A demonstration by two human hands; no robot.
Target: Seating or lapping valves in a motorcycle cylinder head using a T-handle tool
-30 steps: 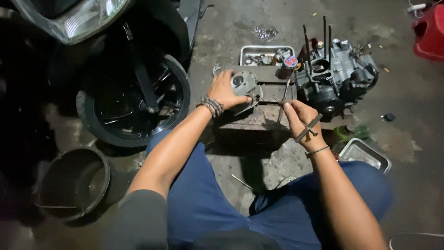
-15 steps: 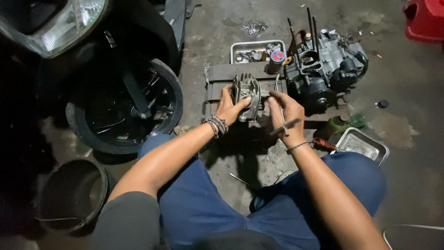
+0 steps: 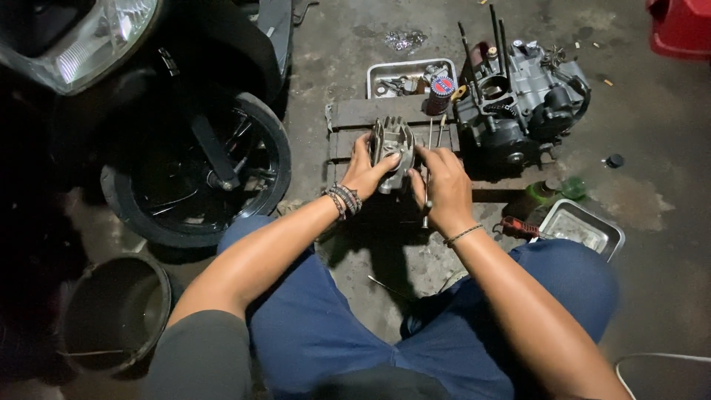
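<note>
Both hands [image 3: 404, 174] grip a finned cylinder head [image 3: 394, 148]; metal tray [image 3: 385, 72] holds small parts.

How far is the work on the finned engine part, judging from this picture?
Done: the engine block stands stripped on the wooden pallet, studs bare, small parts in the metal tray. In hand: the left hand and right hand grip the finned cylinder. Left: the cylinder is not on the studs.
</note>
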